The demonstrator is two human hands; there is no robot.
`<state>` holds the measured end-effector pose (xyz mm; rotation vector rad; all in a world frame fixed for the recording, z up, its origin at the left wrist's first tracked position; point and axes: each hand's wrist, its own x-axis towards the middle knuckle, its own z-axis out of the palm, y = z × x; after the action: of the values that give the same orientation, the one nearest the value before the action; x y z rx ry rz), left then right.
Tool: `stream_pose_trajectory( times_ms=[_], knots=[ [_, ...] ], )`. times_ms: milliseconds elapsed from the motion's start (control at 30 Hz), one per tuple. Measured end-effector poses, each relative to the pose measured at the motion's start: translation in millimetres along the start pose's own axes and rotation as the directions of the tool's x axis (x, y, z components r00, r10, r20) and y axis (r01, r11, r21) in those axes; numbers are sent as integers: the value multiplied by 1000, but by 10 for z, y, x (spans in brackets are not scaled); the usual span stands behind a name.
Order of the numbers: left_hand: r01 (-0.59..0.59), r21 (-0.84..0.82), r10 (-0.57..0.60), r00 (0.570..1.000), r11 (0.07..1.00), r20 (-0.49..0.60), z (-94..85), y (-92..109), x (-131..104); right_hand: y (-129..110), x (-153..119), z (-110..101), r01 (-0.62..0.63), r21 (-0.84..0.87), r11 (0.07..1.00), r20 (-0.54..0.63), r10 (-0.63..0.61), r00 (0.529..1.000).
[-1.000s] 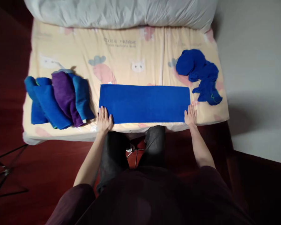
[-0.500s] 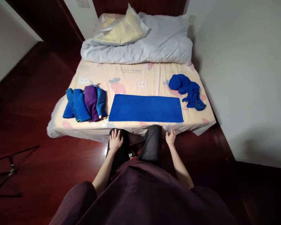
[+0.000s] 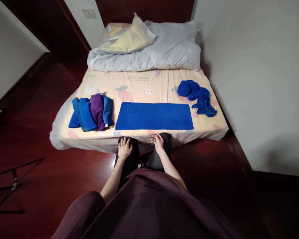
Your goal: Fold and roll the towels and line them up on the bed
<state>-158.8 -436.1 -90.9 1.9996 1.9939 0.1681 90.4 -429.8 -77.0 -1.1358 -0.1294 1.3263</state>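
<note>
A blue towel (image 3: 154, 116) lies flat and smooth along the near edge of the bed, its long side facing me. My left hand (image 3: 125, 148) rests on my left knee with its fingers spread. Over my right knee is my right hand (image 3: 158, 142), turned partly on its side with loosely bent fingers apart and nothing in them. Both hands are just short of the towel's near edge, not touching it. Left of the flat towel sit several rolled towels (image 3: 86, 114), blue and purple, side by side. A crumpled heap of blue towels (image 3: 198, 96) lies to the right.
The bed (image 3: 102, 81) has a cream sheet printed with carrots and cats. A folded grey-white quilt (image 3: 174, 46) and a yellow pillow (image 3: 132, 38) are at its head. A white wall (image 3: 259, 83) runs along the right; a black metal stand (image 3: 15, 182) is on the floor at left.
My right hand has moved left, from beside my right knee to above it. My left hand stays on the left knee. The view has tilted up slightly; the towels lie as before.
</note>
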Motion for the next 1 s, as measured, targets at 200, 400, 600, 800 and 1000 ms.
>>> stream_pose_trajectory(
  times_ms=[200,400,600,800,1000],
  knots=[
    [-5,-1,5,999,1000,-38,46,-26,24,31,261,219,-42,95,995,-44,47,998],
    [-11,6,12,999,1000,-43,33,17,25,27,446,407,-39,154,987,-195,69,978],
    [-28,13,28,1000,1000,-9,-26,8,105,48,571,588,-36,193,981,-313,96,945],
    [-328,-75,327,945,942,-21,-314,477,910,100,665,615,-65,180,982,-393,132,910],
    [-558,-56,557,806,828,199,-418,1576,2113,90,702,594,-94,165,982,-437,158,885]
  ],
)
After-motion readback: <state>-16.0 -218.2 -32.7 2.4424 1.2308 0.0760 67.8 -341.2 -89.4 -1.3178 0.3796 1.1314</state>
